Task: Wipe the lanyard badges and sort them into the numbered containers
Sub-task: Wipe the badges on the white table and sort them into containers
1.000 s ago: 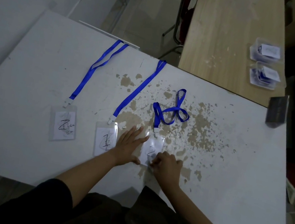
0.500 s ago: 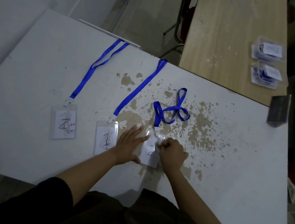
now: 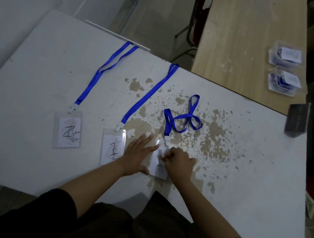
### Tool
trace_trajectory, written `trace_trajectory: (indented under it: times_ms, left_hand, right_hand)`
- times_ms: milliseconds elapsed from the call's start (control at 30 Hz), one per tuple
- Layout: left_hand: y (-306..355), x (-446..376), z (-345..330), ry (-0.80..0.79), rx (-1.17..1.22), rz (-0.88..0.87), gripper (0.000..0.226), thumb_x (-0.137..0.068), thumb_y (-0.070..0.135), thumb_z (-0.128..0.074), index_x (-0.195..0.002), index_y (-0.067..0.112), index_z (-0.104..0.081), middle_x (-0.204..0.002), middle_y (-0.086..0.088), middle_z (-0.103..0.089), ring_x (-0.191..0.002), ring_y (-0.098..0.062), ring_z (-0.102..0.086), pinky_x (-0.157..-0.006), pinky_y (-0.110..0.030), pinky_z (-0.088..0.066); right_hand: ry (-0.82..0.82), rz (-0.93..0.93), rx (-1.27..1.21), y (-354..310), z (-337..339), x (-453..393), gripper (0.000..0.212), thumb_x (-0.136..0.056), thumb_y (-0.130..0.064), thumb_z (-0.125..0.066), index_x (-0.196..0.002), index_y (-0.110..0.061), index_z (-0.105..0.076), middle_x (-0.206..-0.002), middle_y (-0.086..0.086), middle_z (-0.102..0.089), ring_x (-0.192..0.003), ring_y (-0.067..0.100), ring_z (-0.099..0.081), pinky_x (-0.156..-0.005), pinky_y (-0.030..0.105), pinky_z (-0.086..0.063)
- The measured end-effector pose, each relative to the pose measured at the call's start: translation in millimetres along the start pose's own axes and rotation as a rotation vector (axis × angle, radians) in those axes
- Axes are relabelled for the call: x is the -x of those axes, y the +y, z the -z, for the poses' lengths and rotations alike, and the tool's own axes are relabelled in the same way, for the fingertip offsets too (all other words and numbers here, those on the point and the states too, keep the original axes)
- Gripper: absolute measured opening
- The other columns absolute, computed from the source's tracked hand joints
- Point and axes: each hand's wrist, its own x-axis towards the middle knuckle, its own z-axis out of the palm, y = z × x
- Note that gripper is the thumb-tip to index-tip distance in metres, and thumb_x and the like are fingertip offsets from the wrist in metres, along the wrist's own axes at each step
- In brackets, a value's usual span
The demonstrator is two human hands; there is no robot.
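Three clear badge holders on blue lanyards lie on the white table (image 3: 20,158). The left badge (image 3: 68,132) shows a handwritten 2, the middle badge (image 3: 112,149) a 1. My left hand (image 3: 136,154) lies flat with straight fingers, pressing the left edge of the right badge (image 3: 157,169). My right hand (image 3: 179,162) has curled fingers pinching a small white wipe (image 3: 161,155) against that badge's upper part. Its lanyard (image 3: 183,119) is bunched in loops behind. Two clear containers (image 3: 287,54) (image 3: 283,82) with paper labels sit far right on the wooden bench.
The table's white coating is chipped into brown patches (image 3: 211,136) around the right badge. A dark block (image 3: 297,119) sits at the table's far right corner. The wooden bench (image 3: 248,40) stretches away behind the table. A red-seated chair (image 3: 198,20) stands left of the bench.
My right hand with the wipe has moved up the right badge, from its lower edge to its upper part. My left hand has stayed in place.
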Motion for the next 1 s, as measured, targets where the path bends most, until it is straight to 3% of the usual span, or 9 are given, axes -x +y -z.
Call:
trace_trajectory:
  times_ms: [133, 267, 333, 500, 700, 867, 1000]
  left_hand:
    - [-1, 1, 0, 0.011, 0.021, -0.004, 0.102, -0.077, 0.045, -0.075, -0.154, 0.033, -0.008, -0.161, 0.000, 0.019, -0.146, -0.021, 0.025, -0.120, -0.042, 0.007]
    - [-3, 0, -3, 0.013, 0.005, -0.015, 0.102, -0.078, 0.048, -0.073, -0.153, 0.033, -0.005, -0.160, 0.000, 0.021, -0.146, -0.022, 0.025, -0.121, -0.042, 0.007]
    - [-4, -1, -3, 0.012, 0.000, -0.019, 0.102, -0.079, 0.048, -0.072, -0.153, 0.033, -0.004, -0.160, 0.000, 0.022, -0.146, -0.022, 0.025, -0.121, -0.042, 0.007]
    - [-4, 0, -3, 0.005, -0.001, -0.016, 0.102, -0.078, 0.048, -0.073, -0.154, 0.033, -0.006, -0.160, 0.000, 0.021, -0.146, -0.022, 0.026, -0.120, -0.043, 0.007]
    - [-3, 0, -1, -0.001, 0.006, -0.015, 0.102, -0.080, 0.048, -0.071, -0.153, 0.033, -0.003, -0.160, -0.001, 0.022, -0.146, -0.022, 0.026, -0.121, -0.043, 0.007]
    - [0, 1, 1, -0.006, -0.005, -0.004, 0.103, -0.078, 0.046, -0.074, -0.154, 0.032, -0.006, -0.161, -0.001, 0.021, -0.146, -0.023, 0.025, -0.121, -0.044, 0.006]
    - [1, 0, 3, -0.002, 0.011, -0.006, 0.102, -0.079, 0.046, -0.073, -0.154, 0.032, -0.005, -0.160, -0.001, 0.021, -0.147, -0.023, 0.024, -0.121, -0.042, 0.007]
  right_hand:
    - [0.081, -0.176, -0.122, 1, 15, -19, 0.012, -0.082, -0.018, -0.063, -0.072, -0.024, -0.060, -0.089, -0.007, -0.061, -0.085, 0.018, -0.059, -0.081, 0.037, -0.024]
    - [-0.072, 0.069, 0.009, -5, -7, 13, 0.020, -0.082, -0.042, -0.067, -0.068, -0.030, -0.059, -0.079, -0.014, -0.056, -0.077, 0.005, -0.050, -0.086, 0.038, -0.028]
    - [-0.077, 0.159, 0.065, -2, -10, 20, 0.021, -0.081, -0.046, -0.067, -0.068, -0.034, -0.055, -0.077, -0.016, -0.052, -0.078, 0.005, -0.051, -0.084, 0.036, -0.028]
    - [0.014, -0.056, -0.036, -9, 4, -2, 0.016, -0.085, -0.033, -0.064, -0.071, -0.026, -0.059, -0.084, -0.009, -0.058, -0.084, 0.016, -0.058, -0.084, 0.037, -0.024]
    - [-0.078, 0.190, 0.057, -3, -13, 33, 0.021, -0.079, -0.049, -0.064, -0.071, -0.030, -0.057, -0.079, -0.014, -0.052, -0.072, 0.005, -0.049, -0.084, 0.036, -0.030]
    - [0.037, -0.080, -0.073, -8, 0, 7, 0.020, -0.084, -0.030, -0.064, -0.068, -0.027, -0.053, -0.082, -0.009, -0.054, -0.078, 0.013, -0.057, -0.084, 0.036, -0.030]
    - [-0.048, 0.158, 0.030, -3, -16, 37, 0.026, -0.078, -0.049, -0.069, -0.068, -0.034, -0.051, -0.079, -0.014, -0.052, -0.073, 0.003, -0.049, -0.084, 0.034, -0.029]
